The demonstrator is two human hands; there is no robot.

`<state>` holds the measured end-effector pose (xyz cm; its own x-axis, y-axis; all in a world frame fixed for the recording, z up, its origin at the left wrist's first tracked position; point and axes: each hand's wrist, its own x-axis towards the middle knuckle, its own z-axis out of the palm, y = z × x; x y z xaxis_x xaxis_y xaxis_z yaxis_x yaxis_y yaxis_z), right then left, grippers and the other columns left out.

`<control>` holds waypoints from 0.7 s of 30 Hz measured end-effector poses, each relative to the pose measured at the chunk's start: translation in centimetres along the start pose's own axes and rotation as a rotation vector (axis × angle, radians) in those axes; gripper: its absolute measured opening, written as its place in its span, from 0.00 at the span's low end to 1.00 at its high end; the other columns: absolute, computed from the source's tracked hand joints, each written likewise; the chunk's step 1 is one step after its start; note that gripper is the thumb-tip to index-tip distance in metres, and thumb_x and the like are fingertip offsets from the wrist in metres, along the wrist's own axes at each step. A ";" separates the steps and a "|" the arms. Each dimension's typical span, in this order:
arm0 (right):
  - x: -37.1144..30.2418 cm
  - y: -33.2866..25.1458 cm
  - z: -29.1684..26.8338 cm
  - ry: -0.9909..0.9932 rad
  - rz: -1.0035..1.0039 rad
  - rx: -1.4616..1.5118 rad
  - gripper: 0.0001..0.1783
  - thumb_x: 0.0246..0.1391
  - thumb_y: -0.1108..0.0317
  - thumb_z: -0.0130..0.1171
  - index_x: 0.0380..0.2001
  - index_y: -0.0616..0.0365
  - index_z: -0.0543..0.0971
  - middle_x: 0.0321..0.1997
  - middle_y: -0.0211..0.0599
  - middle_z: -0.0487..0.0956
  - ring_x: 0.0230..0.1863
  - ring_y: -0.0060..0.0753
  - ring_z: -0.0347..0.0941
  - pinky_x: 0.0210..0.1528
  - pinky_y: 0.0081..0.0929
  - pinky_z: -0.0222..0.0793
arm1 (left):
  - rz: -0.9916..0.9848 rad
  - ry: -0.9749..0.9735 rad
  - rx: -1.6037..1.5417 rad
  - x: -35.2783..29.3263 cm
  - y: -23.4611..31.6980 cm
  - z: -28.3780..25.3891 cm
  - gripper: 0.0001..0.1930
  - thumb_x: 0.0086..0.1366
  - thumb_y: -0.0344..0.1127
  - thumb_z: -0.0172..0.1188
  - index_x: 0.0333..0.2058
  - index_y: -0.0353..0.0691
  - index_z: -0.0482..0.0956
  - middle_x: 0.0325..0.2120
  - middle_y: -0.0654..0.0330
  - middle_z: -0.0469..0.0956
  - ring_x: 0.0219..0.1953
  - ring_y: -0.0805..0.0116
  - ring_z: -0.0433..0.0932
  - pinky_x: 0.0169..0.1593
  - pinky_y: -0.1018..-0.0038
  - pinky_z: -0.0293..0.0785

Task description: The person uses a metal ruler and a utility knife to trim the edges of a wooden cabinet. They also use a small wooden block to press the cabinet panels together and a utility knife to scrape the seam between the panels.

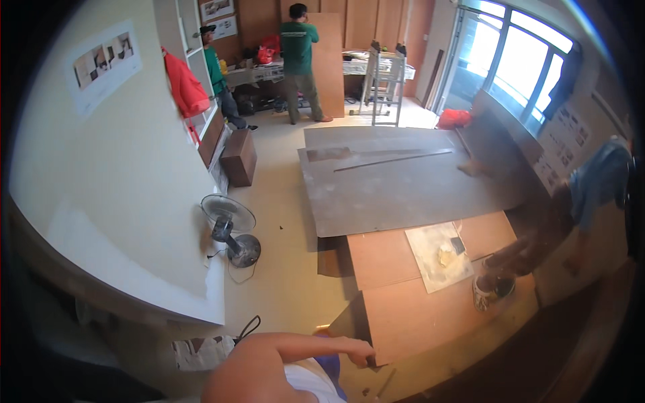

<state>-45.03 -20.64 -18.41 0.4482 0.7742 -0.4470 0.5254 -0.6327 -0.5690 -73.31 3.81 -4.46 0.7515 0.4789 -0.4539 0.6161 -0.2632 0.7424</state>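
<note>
My left hand (pixel 361 352) reaches in from the lower edge, its fingers closed at the near left corner of a reddish-brown wood panel (pixel 403 322). A small dark thing shows at the fingertips, too unclear to name. My right hand is out of view. On the panels lies a pale square board (pixel 430 265) bearing a yellowish lump and a dark patch. Farther off, a large grey-brown sheet (pixel 383 195) lies flat with a long thin dark strip (pixel 393 161) across it.
One person (pixel 598 181) leans in at the right, shoes on the wood panels. Two people in green shirts are at the back, one beside an upright board (pixel 327 67). A folding ladder (pixel 384 84) stands near them. A black fan (pixel 232 232) and brown box (pixel 239 158) stand left.
</note>
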 end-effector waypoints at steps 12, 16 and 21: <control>4.8 -26.1 14.2 -0.370 -0.190 -0.219 0.25 0.66 0.51 0.61 0.52 0.63 0.77 0.39 0.39 0.79 0.39 0.32 0.76 0.38 0.31 0.71 | 0.017 0.157 -0.172 -13.8 -14.5 -11.6 0.25 0.66 0.40 0.64 0.61 0.40 0.77 0.54 0.44 0.82 0.58 0.41 0.79 0.60 0.51 0.76; 6.8 -34.8 19.2 -0.443 -0.191 -0.271 0.23 0.66 0.52 0.62 0.50 0.64 0.78 0.36 0.38 0.79 0.36 0.30 0.77 0.36 0.31 0.71 | -0.088 0.312 -0.195 -22.7 -24.2 -19.8 0.28 0.68 0.44 0.62 0.63 0.36 0.75 0.54 0.36 0.80 0.58 0.37 0.77 0.63 0.50 0.73; 11.4 -47.2 24.3 -0.546 -0.270 -0.245 0.21 0.65 0.54 0.62 0.46 0.64 0.80 0.32 0.36 0.80 0.32 0.28 0.77 0.32 0.30 0.71 | -0.464 0.809 -0.305 -33.9 -39.4 -29.3 0.28 0.68 0.47 0.62 0.60 0.34 0.77 0.55 0.39 0.81 0.59 0.40 0.78 0.64 0.54 0.73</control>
<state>-82.29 18.55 -13.35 -0.1204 0.7645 -0.6333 0.7461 -0.3512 -0.5657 -130.02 22.50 -3.88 -0.0084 0.9396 -0.3421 0.6365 0.2689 0.7229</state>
